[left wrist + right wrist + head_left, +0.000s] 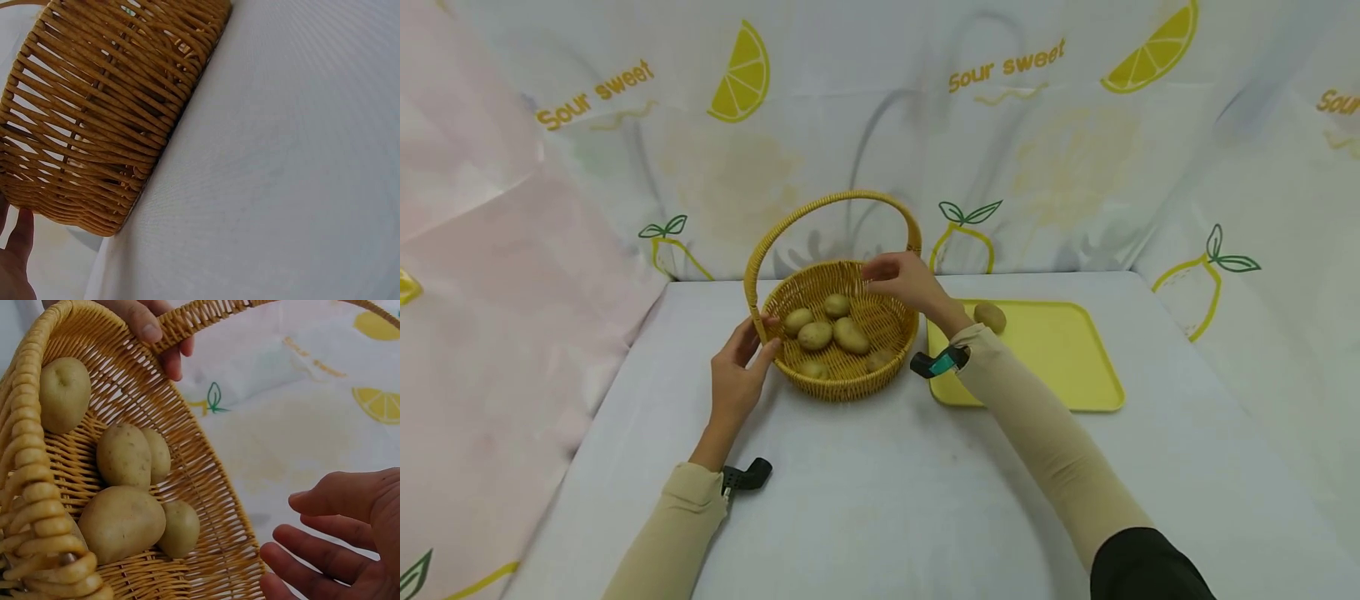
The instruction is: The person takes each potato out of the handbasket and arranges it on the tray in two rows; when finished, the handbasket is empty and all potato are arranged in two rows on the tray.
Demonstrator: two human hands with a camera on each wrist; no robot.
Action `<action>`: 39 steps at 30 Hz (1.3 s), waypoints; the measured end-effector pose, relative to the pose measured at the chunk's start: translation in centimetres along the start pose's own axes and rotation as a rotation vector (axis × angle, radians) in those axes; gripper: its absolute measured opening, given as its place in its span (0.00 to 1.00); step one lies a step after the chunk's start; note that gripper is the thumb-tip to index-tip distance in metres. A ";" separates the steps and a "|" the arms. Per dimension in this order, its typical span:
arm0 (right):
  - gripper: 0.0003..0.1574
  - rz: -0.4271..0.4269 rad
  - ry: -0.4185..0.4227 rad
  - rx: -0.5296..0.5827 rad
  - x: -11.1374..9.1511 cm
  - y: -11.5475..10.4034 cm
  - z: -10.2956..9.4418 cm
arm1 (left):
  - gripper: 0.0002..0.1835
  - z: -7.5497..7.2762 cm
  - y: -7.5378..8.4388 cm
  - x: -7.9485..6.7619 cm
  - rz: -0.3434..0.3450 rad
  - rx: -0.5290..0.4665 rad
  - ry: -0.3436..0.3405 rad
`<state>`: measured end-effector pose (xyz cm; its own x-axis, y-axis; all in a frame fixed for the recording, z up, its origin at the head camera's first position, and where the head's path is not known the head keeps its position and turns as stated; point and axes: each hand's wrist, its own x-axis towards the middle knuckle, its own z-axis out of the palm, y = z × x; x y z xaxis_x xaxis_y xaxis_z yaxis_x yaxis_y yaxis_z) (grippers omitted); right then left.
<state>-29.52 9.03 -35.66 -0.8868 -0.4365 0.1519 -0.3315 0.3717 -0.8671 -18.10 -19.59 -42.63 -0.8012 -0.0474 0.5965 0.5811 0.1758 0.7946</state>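
Note:
A round wicker basket [842,389] with a tall arched handle stands on the white table, and several potatoes [851,336] lie inside it. My left hand [739,375] holds the basket's left side at the foot of the handle, thumb on the near side of it. In the right wrist view, the left thumb and fingers [150,332] show around that spot. Over the basket's back right part hovers my right hand [910,283], its fingers loosely bent and nothing between them. One potato [990,317] lies on the yellow tray [1060,367], beside my right forearm.
The tray lies just right of the basket, partly covered by my right sleeve [1045,433]. A white curtain [850,125] printed with lemons hangs right behind the table [865,500]. Each wrist carries a black strapped device [748,475].

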 end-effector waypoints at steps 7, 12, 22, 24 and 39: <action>0.23 0.056 -0.067 0.003 1.7 0.1 1.5 | 0.21 -0.3 -0.1 -0.1 0.008 -0.002 -0.002; 0.23 0.071 -0.089 0.006 2.7 0.2 2.5 | 0.21 -0.4 0.0 -0.1 0.012 -0.002 0.000; 0.22 0.088 -0.089 -0.041 3.9 0.7 4.2 | 0.21 -0.2 -0.3 -0.1 0.005 -0.015 -0.001; 0.21 0.094 -0.089 -0.051 4.1 0.8 4.5 | 0.21 -0.2 -0.3 -0.1 0.000 -0.016 -0.005; 0.22 0.127 -0.113 -0.216 5.3 1.3 5.8 | 0.21 -0.3 -0.3 0.0 -0.022 0.005 -0.008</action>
<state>-32.78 2.43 -38.71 -0.8879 -0.4597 -0.0159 -0.2921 0.5903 -0.7525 -18.24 -19.93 -42.83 -0.8151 -0.0437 0.5777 0.5624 0.1802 0.8070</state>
